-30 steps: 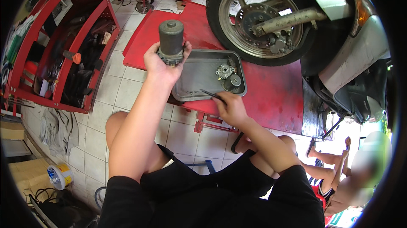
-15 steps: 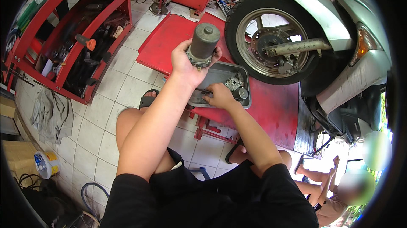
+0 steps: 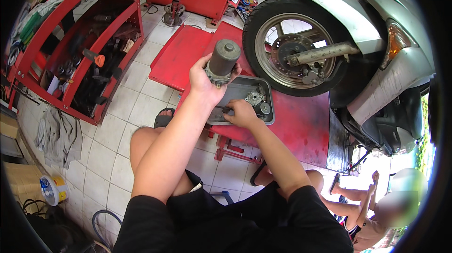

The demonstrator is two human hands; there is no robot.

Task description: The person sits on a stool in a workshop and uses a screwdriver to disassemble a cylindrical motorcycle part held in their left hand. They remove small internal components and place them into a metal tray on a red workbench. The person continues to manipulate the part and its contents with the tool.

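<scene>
My left hand [image 3: 207,83] is wrapped round the lower end of a grey metal cylinder [image 3: 225,59], which looks like an electric motor. It stands upright above the tray, its domed, knobbed end on top and a flanged base in my palm. Below it to the right, my right hand [image 3: 243,113] is closed over the grey metal tray [image 3: 241,83]. A thin dark piece shows at its fingertips; its kind is not clear. Inside the tray, right of that hand, lie a round cast-metal part [image 3: 255,98] and a small metal cylinder [image 3: 265,108].
The tray rests on a red lift platform [image 3: 301,126]. A scooter's wheel [image 3: 249,41] stands just behind and to the right. At left is a red tool rack [image 3: 99,36], with a grey cloth [image 3: 59,135] on the tiles. Another person [image 3: 362,210] sits at lower right.
The view has shifted slightly. My left hand, still holding the cylinder, sits a little lower and nearer the tray. My right hand stays over the tray.
</scene>
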